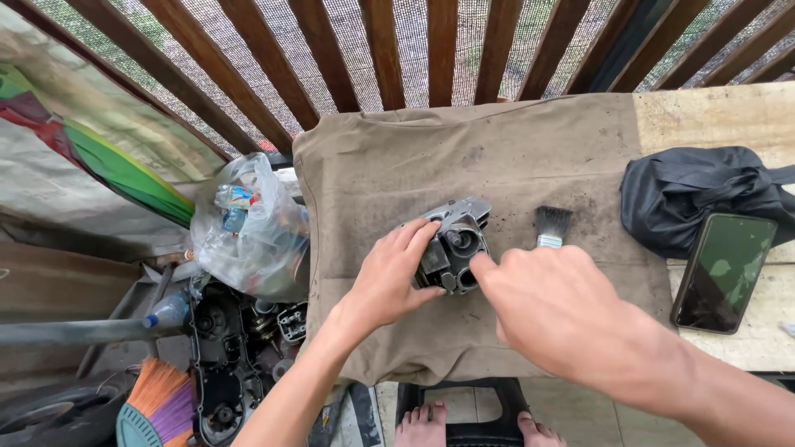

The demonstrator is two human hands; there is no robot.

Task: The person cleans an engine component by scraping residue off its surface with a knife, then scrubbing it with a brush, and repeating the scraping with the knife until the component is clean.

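Your left hand [389, 277] grips a grey metal engine part [451, 244], which sits mid-way across a brown cloth [497, 157] spread over the table [720, 112]. Your right hand [551, 302] is closed around a paintbrush [551, 225], apparently by its handle, bristles pointing away from you, just beside the part. A black bag [700, 190] and a smartphone [725, 271] lie to your right.
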